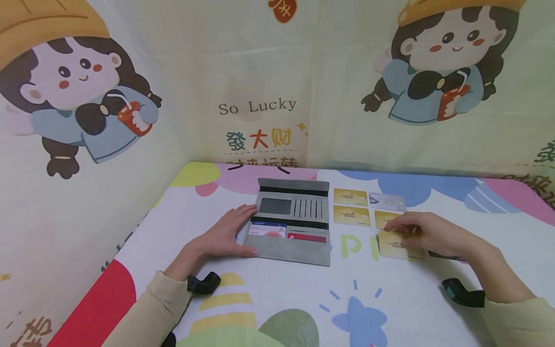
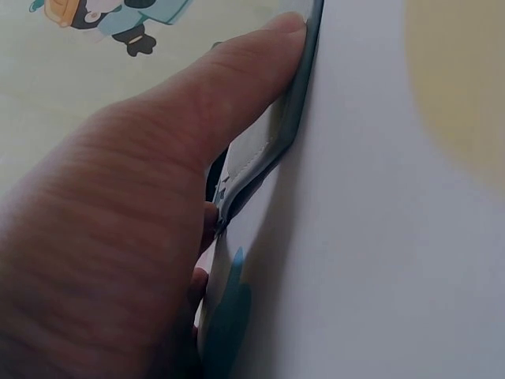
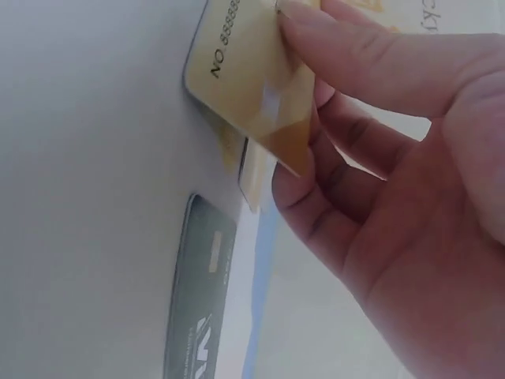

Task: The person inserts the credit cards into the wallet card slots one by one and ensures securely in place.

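A grey wallet [image 1: 294, 253] lies unfolded on the table, with a white-and-purple card [image 1: 268, 230] and a red card [image 1: 307, 237] in its lower slots. My left hand [image 1: 221, 233] rests at its left edge, the fingers extended and the thumb on the lower flap; the left wrist view shows that thumb [image 2: 237, 79] on the wallet's edge. With my right hand [image 1: 438, 233] I pinch a gold card [image 3: 252, 71] between thumb and fingers, its near corner tilted off the table. A dark card [image 3: 201, 292] lies beside it, partly covered by my right hand in the head view.
Right of the wallet lie more gold cards [image 1: 350, 197] and a silver card [image 1: 387, 201], in rows. A patterned cloth [image 1: 295, 284] covers the table. Behind it hangs a printed curtain [image 1: 338, 96]. Each wrist wears a black device [image 1: 204, 283].
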